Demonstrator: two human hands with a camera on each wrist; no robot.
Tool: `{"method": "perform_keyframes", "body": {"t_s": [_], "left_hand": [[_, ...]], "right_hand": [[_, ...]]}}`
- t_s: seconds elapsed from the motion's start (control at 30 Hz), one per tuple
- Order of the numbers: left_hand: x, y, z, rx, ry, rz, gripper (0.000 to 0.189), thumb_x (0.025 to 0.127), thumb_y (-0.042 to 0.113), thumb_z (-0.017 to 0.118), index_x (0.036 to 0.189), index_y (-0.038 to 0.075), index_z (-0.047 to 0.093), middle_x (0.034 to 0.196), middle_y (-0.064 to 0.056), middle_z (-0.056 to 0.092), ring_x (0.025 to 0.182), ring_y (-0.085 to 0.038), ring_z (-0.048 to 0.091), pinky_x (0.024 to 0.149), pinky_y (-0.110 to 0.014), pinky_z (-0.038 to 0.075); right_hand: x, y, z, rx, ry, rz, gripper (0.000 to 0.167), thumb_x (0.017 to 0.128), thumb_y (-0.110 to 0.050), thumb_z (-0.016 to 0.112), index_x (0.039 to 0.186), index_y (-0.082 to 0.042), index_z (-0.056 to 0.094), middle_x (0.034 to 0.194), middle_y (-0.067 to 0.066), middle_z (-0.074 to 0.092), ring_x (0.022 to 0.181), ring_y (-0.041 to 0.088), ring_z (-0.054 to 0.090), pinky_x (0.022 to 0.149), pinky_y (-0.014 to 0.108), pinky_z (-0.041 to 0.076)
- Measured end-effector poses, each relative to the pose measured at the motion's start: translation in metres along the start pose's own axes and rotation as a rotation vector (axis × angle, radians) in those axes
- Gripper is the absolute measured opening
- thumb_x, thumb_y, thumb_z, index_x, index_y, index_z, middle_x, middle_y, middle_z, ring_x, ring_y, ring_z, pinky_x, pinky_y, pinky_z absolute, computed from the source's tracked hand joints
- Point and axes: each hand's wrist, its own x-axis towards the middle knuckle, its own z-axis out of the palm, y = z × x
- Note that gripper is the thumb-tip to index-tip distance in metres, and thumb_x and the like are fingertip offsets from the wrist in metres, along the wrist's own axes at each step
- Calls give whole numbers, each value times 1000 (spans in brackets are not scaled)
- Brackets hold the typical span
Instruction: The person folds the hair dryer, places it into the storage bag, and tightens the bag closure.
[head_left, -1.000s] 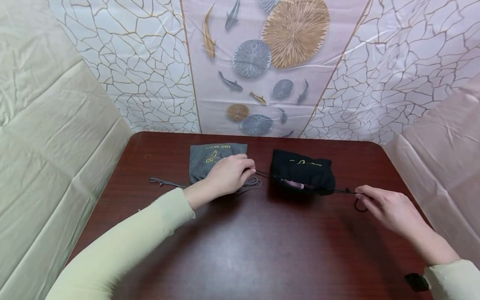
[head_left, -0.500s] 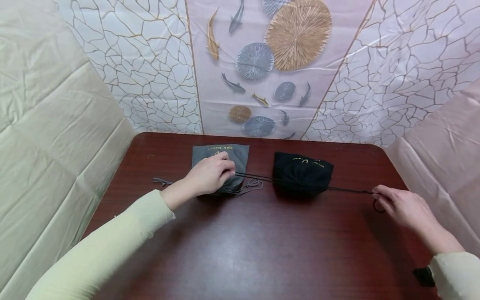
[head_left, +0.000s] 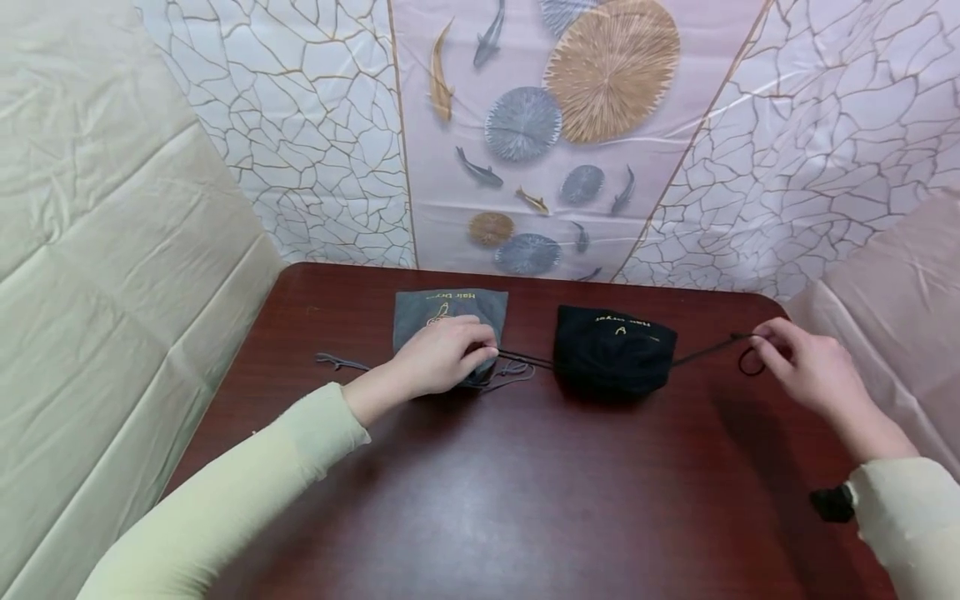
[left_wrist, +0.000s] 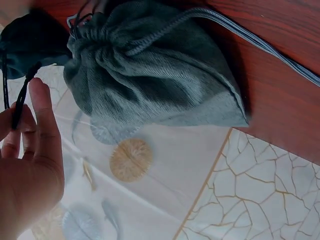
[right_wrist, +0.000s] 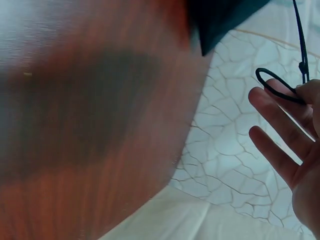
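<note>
A black drawstring bag (head_left: 615, 354) with gold lettering lies toward the back of the table, its mouth gathered. My left hand (head_left: 447, 357) pinches the black drawstring (head_left: 525, 359) that runs from the bag's left side. On the other side, my right hand (head_left: 813, 367) pinches the opposite cord, a small loop (right_wrist: 275, 86) of it hanging at the fingertips in the right wrist view. Behind my left hand lies a grey drawstring bag (left_wrist: 155, 70), its neck gathered too; the hand partly covers it in the head view. What the bags contain is hidden.
Grey cords (head_left: 339, 362) trail from the grey bag on the brown table (head_left: 480, 500). Patterned cloth (head_left: 315, 125) hangs behind the table, with pale cloth (head_left: 97, 250) at both sides.
The black bag's mouth, earlier gaping with something pinkish showing, is now drawn together. My left hand went left, then slightly back right; my right hand moved outward, then up.
</note>
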Motion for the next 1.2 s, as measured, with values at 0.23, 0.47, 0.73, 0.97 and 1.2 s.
{"method": "perform_keyframes", "body": {"t_s": [0.23, 0.47, 0.73, 0.97, 1.2], "left_hand": [[12, 13, 19, 3, -19, 9, 11, 106, 22, 68, 97, 17, 71, 91, 4, 64, 84, -16, 65, 73, -37, 55], [27, 22, 39, -21, -42, -23, 12, 106, 22, 69, 95, 17, 70, 91, 4, 69, 86, -16, 67, 76, -37, 56], [41, 35, 59, 50, -115, -28, 6, 104, 22, 71, 100, 17, 72, 97, 3, 74, 97, -19, 72, 82, -39, 59], [43, 41, 55, 101, -160, -49, 24, 106, 31, 69, 125, 19, 75, 117, 1, 73, 110, -19, 71, 87, -40, 60], [36, 40, 28, 129, -227, -2, 27, 105, 37, 69, 125, 20, 76, 113, 0, 70, 102, -17, 70, 85, -38, 59]], "right_hand": [[12, 0, -1, 69, 44, -2, 7, 102, -10, 66, 105, -6, 70, 81, 10, 78, 73, -13, 55, 62, 27, 41], [12, -19, 22, 86, -20, -77, 8, 96, -5, 75, 101, -10, 71, 79, -2, 76, 74, -5, 61, 66, 21, 42], [2, -29, 34, 64, -156, -107, 8, 95, -8, 77, 101, -11, 74, 86, -3, 76, 75, 10, 67, 65, 40, 53], [-3, -40, 26, -6, -262, -125, 15, 97, -17, 76, 110, -10, 79, 95, 6, 79, 83, 30, 74, 73, 57, 57], [3, -58, 7, -68, -357, -152, 20, 99, -22, 74, 114, -10, 79, 103, 7, 80, 94, 34, 76, 81, 61, 58]]}}
